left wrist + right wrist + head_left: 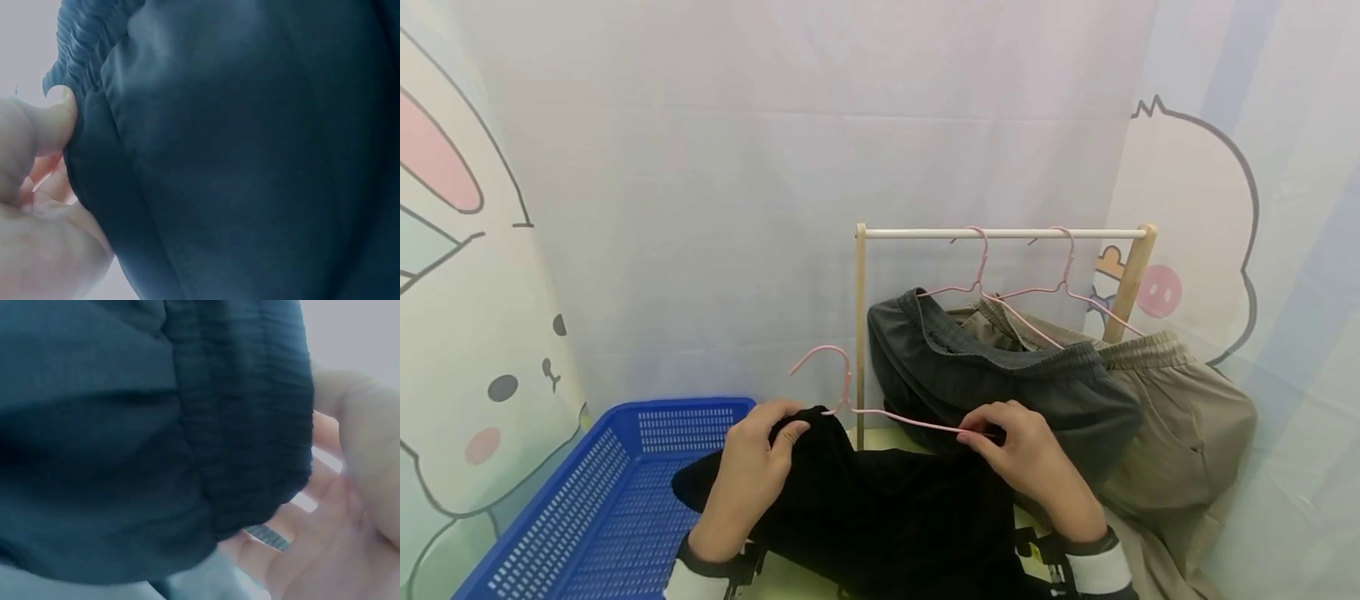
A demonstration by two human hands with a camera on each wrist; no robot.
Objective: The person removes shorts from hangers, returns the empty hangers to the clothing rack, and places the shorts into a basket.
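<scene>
A pair of black pants (895, 508) hangs bunched between my two hands, with a pink wire hanger (910, 419) at its waist. My left hand (748, 471) pinches the waistband near the hanger's left end, which the cloth covers. With thumb and fingers, my right hand (1030, 450) holds the other side of the waistband at the hanger's right end. The hanger's hook stands up, off the rack. Gathered elastic (94, 44) shows beside the thumb in the left wrist view. In the right wrist view the elastic waistband (250, 394) lies between thumb and fingers.
Behind my right hand stands a rack with a white rail (910, 234) and wooden posts. Dark grey pants (1007, 367) and khaki pants (1180, 425) hang there on pink hangers. A blue plastic basket (561, 483) sits at the left. Printed curtains surround the space.
</scene>
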